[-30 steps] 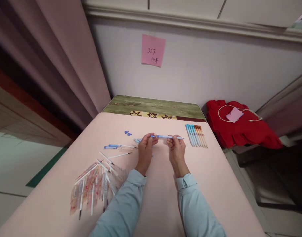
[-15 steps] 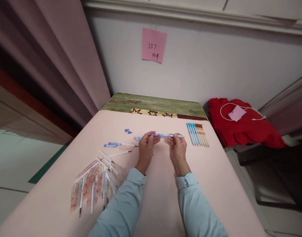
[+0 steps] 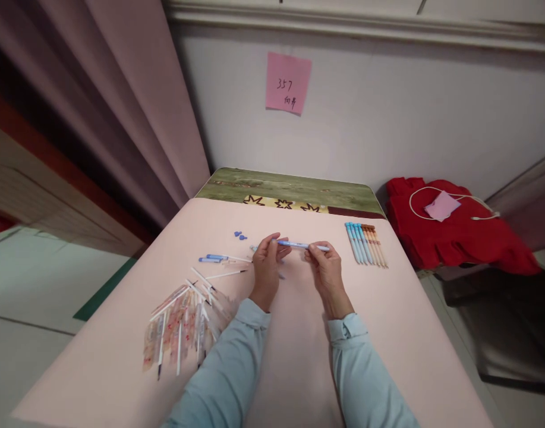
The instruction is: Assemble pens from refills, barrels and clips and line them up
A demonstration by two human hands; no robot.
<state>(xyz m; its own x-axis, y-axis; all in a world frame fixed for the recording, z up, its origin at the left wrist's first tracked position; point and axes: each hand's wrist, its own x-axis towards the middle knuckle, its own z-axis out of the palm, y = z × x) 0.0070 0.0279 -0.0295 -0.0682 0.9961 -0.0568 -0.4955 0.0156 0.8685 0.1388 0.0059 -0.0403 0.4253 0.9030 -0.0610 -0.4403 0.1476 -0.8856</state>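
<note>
Both hands hold one light blue pen (image 3: 299,245) level above the pink table (image 3: 388,333). My left hand (image 3: 268,261) pinches its left end, fingers closed. Gripping the right end near the tip is my right hand (image 3: 326,268), also closed. A neat row of blue and orange pens (image 3: 366,244) lies just right of my right hand. Left of my left hand lie loose pen parts and refills (image 3: 221,259), and two small blue caps (image 3: 240,235) sit farther back.
A heap of refills in clear wrappers (image 3: 178,330) lies at the table's front left. A green patterned cloth (image 3: 290,193) covers the far end. A red cloth with a white cable (image 3: 450,229) sits on a seat at the right. A pink note (image 3: 287,83) hangs on the wall.
The view has shifted slightly right. Both hands keep their grip on the pen, which stays nearly in place between them.
</note>
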